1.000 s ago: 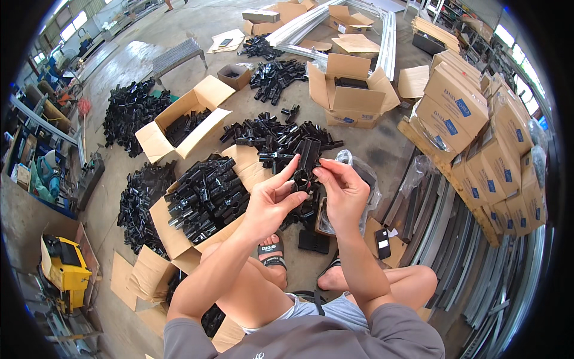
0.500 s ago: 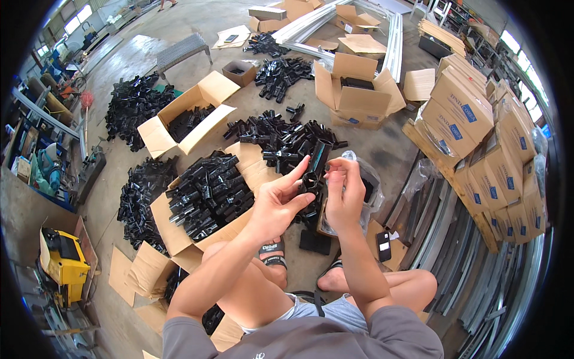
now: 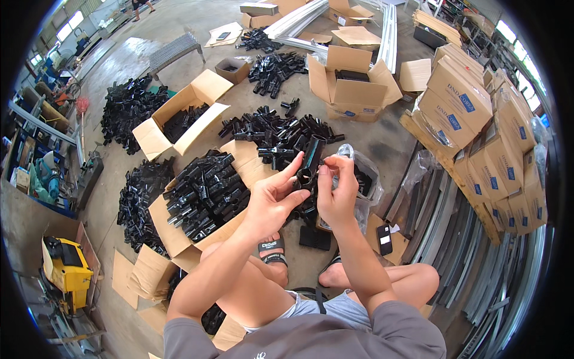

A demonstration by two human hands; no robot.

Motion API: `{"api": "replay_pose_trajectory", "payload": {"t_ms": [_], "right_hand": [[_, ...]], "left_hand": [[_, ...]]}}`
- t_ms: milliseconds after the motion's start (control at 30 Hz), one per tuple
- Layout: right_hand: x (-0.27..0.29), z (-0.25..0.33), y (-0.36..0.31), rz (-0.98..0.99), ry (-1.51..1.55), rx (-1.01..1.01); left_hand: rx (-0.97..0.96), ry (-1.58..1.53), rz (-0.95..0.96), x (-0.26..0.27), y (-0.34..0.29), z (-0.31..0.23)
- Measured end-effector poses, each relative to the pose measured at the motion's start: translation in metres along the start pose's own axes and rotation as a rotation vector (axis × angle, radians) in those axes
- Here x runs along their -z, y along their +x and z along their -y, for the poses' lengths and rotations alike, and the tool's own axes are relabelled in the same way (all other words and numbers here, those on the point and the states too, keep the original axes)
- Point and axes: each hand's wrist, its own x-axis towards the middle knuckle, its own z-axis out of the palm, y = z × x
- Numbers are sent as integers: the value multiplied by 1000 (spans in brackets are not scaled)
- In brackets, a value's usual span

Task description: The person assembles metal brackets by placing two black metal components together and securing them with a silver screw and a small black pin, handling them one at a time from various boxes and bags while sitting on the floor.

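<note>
A black tubular fitting [image 3: 312, 157] is held in front of me, its round open end toward me. My left hand [image 3: 269, 200] grips it between thumb and fingers. My right hand [image 3: 338, 194] is pinched close beside the fitting's right side; a small dark thing shows at its fingertips, too small to name. Beyond the fitting lies a loose pile of black fittings [image 3: 245, 128]. To the left of my hands, an open cardboard box [image 3: 160, 224] is filled with stacked black fittings. A clear plastic bag [image 3: 375, 192] with dark contents sits right of my right hand.
More black fittings lie in heaps [image 3: 128, 113] at left and far. Open cartons [image 3: 149, 136] stand among them. On the right are stacked boxes [image 3: 457, 110] on a wooden pallet [image 3: 445, 164], long metal profiles [image 3: 430, 233] and a phone [image 3: 384, 239]. A yellow machine [image 3: 67, 272] stands lower left.
My right hand has moved slightly left and down, nearer the fitting. The fitting stays in my left hand, shifted a little left. The whole view has tilted slightly.
</note>
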Motion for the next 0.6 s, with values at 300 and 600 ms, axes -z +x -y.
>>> {"api": "replay_pose_trajectory", "payload": {"t_ms": [300,600], "right_hand": [[-3,-3,5,138,-25,-305],[-6,7,-2,-30,-179,-86]], "left_hand": [[-10,40,2,2,0,0],[-68,96,93,2,0,1]]}}
